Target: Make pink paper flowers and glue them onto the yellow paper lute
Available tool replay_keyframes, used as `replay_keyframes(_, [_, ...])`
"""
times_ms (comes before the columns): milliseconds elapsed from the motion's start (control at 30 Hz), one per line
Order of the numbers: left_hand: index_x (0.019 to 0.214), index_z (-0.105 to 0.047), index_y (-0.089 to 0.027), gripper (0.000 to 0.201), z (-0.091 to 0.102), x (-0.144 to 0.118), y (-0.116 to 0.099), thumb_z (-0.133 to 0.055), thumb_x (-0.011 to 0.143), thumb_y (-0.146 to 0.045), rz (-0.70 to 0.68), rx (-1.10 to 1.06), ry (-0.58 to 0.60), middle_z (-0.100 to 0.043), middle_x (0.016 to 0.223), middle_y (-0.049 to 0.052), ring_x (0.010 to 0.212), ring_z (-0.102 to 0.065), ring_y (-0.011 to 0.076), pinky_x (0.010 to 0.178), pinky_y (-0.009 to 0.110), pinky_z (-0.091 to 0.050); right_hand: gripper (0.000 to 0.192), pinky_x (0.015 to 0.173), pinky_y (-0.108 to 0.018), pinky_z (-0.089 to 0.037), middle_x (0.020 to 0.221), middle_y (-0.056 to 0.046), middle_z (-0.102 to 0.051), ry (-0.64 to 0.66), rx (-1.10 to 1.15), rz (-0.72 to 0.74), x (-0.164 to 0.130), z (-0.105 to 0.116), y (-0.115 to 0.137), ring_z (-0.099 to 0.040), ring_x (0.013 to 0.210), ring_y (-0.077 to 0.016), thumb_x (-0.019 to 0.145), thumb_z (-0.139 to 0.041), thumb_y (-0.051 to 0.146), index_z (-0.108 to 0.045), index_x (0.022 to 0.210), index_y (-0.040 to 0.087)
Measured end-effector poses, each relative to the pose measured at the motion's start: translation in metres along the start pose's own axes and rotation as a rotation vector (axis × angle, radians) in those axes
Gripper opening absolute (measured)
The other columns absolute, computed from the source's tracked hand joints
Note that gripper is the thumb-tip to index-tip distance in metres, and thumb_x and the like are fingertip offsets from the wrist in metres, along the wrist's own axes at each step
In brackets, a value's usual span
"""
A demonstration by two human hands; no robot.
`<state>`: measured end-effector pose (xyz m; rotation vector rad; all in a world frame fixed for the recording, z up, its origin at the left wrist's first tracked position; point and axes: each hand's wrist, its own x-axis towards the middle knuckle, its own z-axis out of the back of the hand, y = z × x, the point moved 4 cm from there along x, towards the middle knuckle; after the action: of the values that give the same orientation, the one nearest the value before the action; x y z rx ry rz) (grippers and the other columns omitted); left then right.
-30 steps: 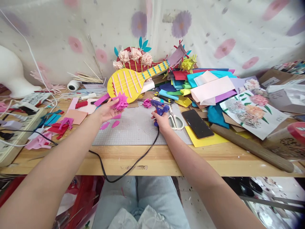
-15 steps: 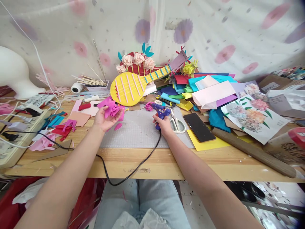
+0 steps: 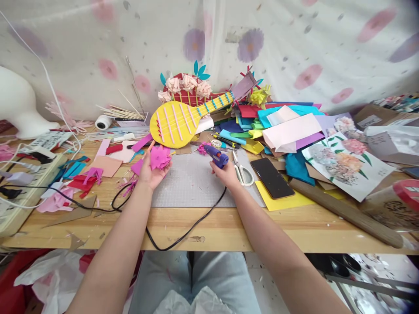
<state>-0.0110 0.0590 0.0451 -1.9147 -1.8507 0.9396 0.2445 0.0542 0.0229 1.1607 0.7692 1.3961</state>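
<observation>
A magenta paper flower (image 3: 160,157) rests in the palm of my left hand (image 3: 151,172), its petals fanned between thumb and fingers. My right hand (image 3: 226,173) grips a blue hot glue gun (image 3: 216,155), whose nozzle points up and left; its black cord trails down over the table edge. Both hands are above a grey cutting mat (image 3: 186,192). Just beyond them lies a yellow paper lute (image 3: 173,125) with pink strips and strings. A smaller magenta flower (image 3: 203,148) sits near the gun's tip. White-handled scissors (image 3: 242,171) lie right beside my right hand.
A black phone (image 3: 272,178) lies on yellow paper to the right, near a long wooden stick (image 3: 347,212). Coloured paper (image 3: 291,133) is piled at the back right. A power strip (image 3: 29,192) stands at the left, with paper scraps around it.
My left hand has moved slightly right, its palm turned up with the flower facing upward. The glue gun has tilted and shifted slightly left in my right hand.
</observation>
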Motion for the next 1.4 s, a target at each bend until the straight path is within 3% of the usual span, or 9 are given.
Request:
replay_keyframes(100, [0.106, -0.060, -0.018, 0.046, 0.008, 0.001, -0.002, -0.040, 0.085, -0.054, -0.021, -0.009, 0.014, -0.066, 0.099, 0.012, 0.091, -0.064, 0.0242, 0.068, 0.037, -0.056, 0.026, 0.060, -0.030, -0.048, 0.062, -0.001, -0.064, 0.023, -0.139, 0.014, 0.000, 0.000, -0.002, -0.060, 0.057, -0.0171, 0.072, -0.058, 0.040, -0.059, 0.088, 0.019])
replay_keyframes(333, [0.105, -0.060, -0.016, 0.029, 0.023, 0.002, -0.010, -0.037, 0.088, -0.020, -0.060, -0.011, -0.066, -0.067, 0.097, 0.010, 0.089, -0.064, 0.0184, 0.071, 0.031, -0.054, 0.028, 0.050, -0.026, -0.045, 0.060, -0.003, -0.065, -0.067, -0.225, -0.196, 0.002, 0.008, -0.012, -0.058, 0.050, -0.0155, 0.072, -0.058, 0.041, -0.062, 0.082, 0.016])
replay_keyframes(467, [0.099, -0.061, -0.015, 0.024, 0.021, -0.001, -0.003, -0.041, 0.087, -0.020, -0.013, 0.004, -0.052, -0.068, 0.092, 0.009, 0.083, -0.064, 0.0170, 0.070, 0.030, -0.053, 0.035, 0.040, -0.023, -0.039, 0.058, -0.002, -0.062, -0.046, -0.028, -0.241, 0.000, 0.005, -0.012, -0.048, 0.039, -0.0099, 0.068, -0.063, 0.048, -0.061, 0.079, 0.015])
replay_keyframes(600, [0.094, -0.061, -0.015, 0.020, 0.019, 0.001, 0.007, -0.043, 0.087, -0.019, 0.042, 0.047, -0.035, -0.067, 0.087, 0.008, 0.076, -0.063, 0.0159, 0.067, 0.030, -0.053, 0.039, 0.042, -0.020, -0.040, 0.075, -0.005, -0.066, -0.045, 0.311, -0.209, -0.002, 0.000, 0.004, -0.054, 0.050, -0.0090, 0.063, -0.068, 0.050, -0.061, 0.080, 0.015])
replay_keyframes(767, [0.091, -0.060, -0.015, 0.019, 0.018, 0.004, 0.013, -0.045, 0.088, -0.026, 0.076, 0.055, -0.018, -0.066, 0.083, 0.006, 0.073, -0.063, 0.0153, 0.064, 0.029, -0.052, 0.038, 0.043, -0.019, -0.039, 0.078, -0.003, -0.066, 0.104, 0.440, -0.153, -0.001, -0.018, 0.035, -0.056, 0.055, -0.0083, 0.062, -0.071, 0.048, -0.061, 0.082, 0.017])
replay_keyframes(967, [0.095, -0.061, -0.013, 0.031, 0.013, 0.003, 0.020, -0.035, 0.091, -0.031, 0.137, 0.061, -0.006, -0.067, 0.088, 0.009, 0.077, -0.065, 0.0180, 0.068, 0.031, -0.052, 0.038, 0.036, -0.018, -0.030, 0.045, 0.004, -0.049, 0.281, 0.279, -0.125, -0.001, -0.055, 0.052, -0.041, 0.039, -0.0054, 0.067, -0.066, 0.052, -0.058, 0.064, 0.015])
replay_keyframes(1133, [0.090, -0.060, -0.013, 0.037, 0.016, 0.010, 0.022, -0.034, 0.092, -0.039, 0.048, 0.137, -0.007, -0.066, 0.083, 0.009, 0.074, -0.064, 0.0174, 0.072, 0.032, -0.052, 0.038, 0.035, -0.019, -0.029, 0.041, 0.005, -0.046, 0.249, 0.240, -0.163, -0.008, -0.062, 0.044, -0.037, 0.036, -0.0053, 0.063, -0.069, 0.052, -0.054, 0.057, 0.017])
replay_keyframes(1300, [0.090, -0.059, -0.018, 0.025, 0.019, 0.015, 0.015, -0.050, 0.086, -0.041, -0.148, 0.307, -0.029, -0.065, 0.081, 0.003, 0.071, -0.062, 0.0124, 0.068, 0.024, -0.049, 0.035, 0.035, -0.020, -0.030, 0.045, 0.003, -0.052, 0.268, 0.200, -0.181, -0.011, -0.059, 0.034, -0.039, 0.036, -0.0055, 0.058, -0.074, 0.048, -0.056, 0.058, 0.017])
replay_keyframes(1400, [0.089, -0.058, -0.018, 0.022, 0.014, 0.013, 0.013, -0.050, 0.087, -0.039, -0.158, 0.321, -0.012, -0.065, 0.082, 0.003, 0.070, -0.061, 0.0121, 0.066, 0.023, -0.048, 0.035, 0.035, -0.019, -0.030, 0.047, 0.003, -0.054, 0.277, 0.191, -0.158, -0.010, -0.060, 0.032, -0.040, 0.037, -0.0058, 0.058, -0.073, 0.048, -0.058, 0.061, 0.018])
